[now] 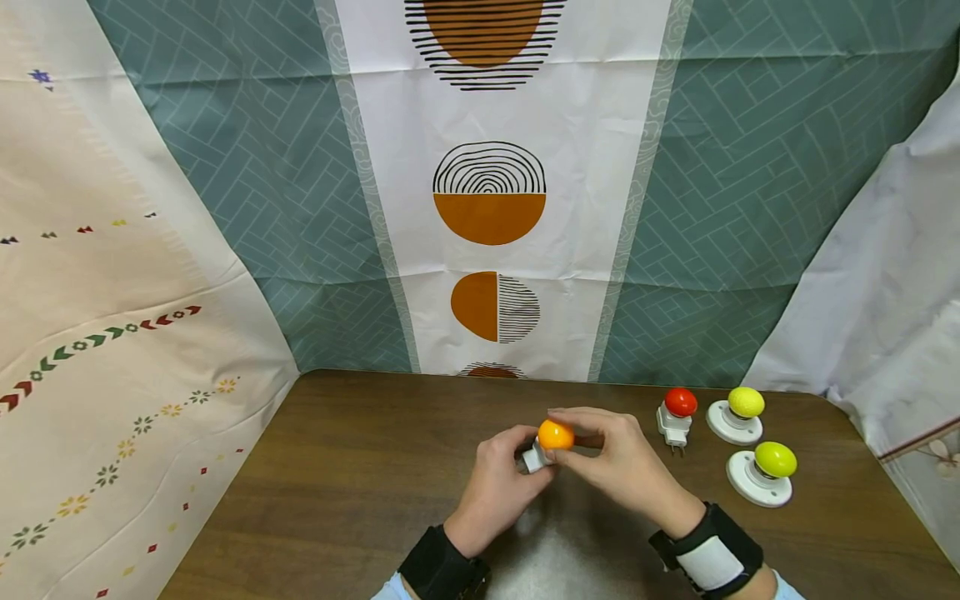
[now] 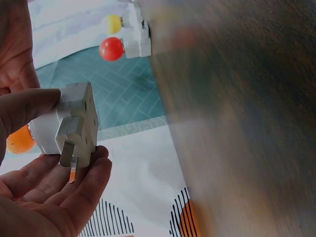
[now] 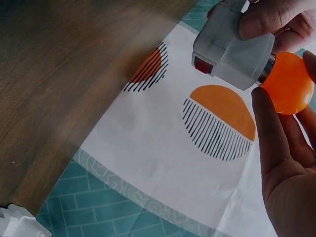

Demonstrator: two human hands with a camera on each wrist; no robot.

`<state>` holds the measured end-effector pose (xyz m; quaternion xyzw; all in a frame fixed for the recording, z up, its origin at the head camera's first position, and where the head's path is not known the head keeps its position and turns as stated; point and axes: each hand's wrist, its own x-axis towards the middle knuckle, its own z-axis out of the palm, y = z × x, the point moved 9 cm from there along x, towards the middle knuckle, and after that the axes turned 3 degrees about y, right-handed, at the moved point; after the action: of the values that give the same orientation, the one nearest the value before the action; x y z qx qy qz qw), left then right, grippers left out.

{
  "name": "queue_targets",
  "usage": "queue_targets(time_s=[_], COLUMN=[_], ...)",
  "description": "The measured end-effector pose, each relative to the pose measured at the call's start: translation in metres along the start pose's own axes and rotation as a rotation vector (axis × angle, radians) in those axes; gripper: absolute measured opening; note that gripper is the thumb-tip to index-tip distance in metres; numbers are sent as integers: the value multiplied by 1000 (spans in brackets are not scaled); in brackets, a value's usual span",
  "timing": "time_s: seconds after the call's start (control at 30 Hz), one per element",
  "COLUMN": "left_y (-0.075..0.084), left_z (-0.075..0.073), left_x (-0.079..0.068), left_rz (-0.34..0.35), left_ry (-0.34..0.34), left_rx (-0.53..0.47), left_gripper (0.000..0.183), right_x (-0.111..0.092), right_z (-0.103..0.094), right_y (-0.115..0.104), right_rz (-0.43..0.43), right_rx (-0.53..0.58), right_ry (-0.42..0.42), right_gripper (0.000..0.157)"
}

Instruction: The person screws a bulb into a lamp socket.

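Above the middle of the table, my left hand (image 1: 508, 479) grips a white plug-in bulb socket (image 2: 74, 123) between thumb and fingers. Two metal prongs stick out of its plug side, and a small red switch (image 3: 203, 65) shows in the right wrist view. An orange bulb (image 1: 556, 434) sits at the socket's mouth, with a strip of its dark metal base visible between glass and socket. My right hand (image 1: 618, 458) pinches this bulb between thumb and fingertips. The socket is tilted, its bulb end toward the right hand.
To the right stands a red bulb (image 1: 681, 402) in a similar plug-in socket (image 1: 674, 426). Beside it, a yellow bulb (image 1: 746, 402) and a yellow-green bulb (image 1: 776, 459) sit in round white bases. Patterned cloth (image 1: 300, 167) hangs behind the wooden table (image 1: 337, 467).
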<state>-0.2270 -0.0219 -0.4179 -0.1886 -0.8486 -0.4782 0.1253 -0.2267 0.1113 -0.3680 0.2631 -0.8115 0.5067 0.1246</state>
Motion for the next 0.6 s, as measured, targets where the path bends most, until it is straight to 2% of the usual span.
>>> queue_targets(time_s=[0.17, 0.43, 0.6], left_y=[1, -3, -1], left_z=[-1, -1, -1], left_x=[0, 0, 1], left_rz=[27, 2, 14], left_ry=[7, -47, -50], left_rx=[-10, -37, -26], left_gripper=[32, 38, 39], right_x=[0, 0, 1], right_z=[-2, -6, -7], right_y=[0, 3, 3], right_rz=[-2, 1, 13], right_rx=[-14, -30, -33], right_ry=[13, 15, 12], right_gripper=[44, 42, 41])
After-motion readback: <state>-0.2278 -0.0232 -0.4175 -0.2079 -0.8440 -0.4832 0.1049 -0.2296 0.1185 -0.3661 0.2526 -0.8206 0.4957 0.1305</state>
